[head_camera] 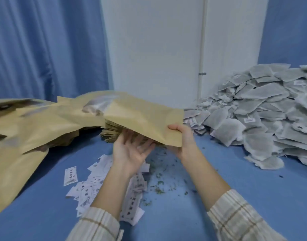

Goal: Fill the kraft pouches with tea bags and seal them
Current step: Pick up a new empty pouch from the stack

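On the far left, loose kraft pouches (19, 122) lie fanned across the blue surface (218, 171), some showing clear windows, and they run rightward to a thick stack of flat pouches (112, 133) in the middle. Near the person, printed paper slips (97, 185) are scattered, with green tea crumbs (159, 181) just right of them. The left hand (131, 150) is palm up with its fingers (131, 140) spread wide and slid under the top pouch, touching the stack edge but gripping nothing that can be seen. The top pouch (145, 122) is lifted off the stack and tilted, its near right corner pinched by the right hand (182, 138), thumb on top and the other fingers hidden beneath. Far right rises the heap of tea bags (262, 110), well apart from the stack. The step in hand looks like separating one pouch from the pile. To do it well, the left fingers should probably fan the edge so that only a single pouch comes away, since flat pouches tend to cling together. The right-hand pinch is best kept near the corner, leaving the mouth free; which edge is the mouth cannot be told here. Once the pouch is clear, it would make sense to carry it rightward toward the heap and to open it over the bare surface, away from the crumbs and slips, so no debris gets in
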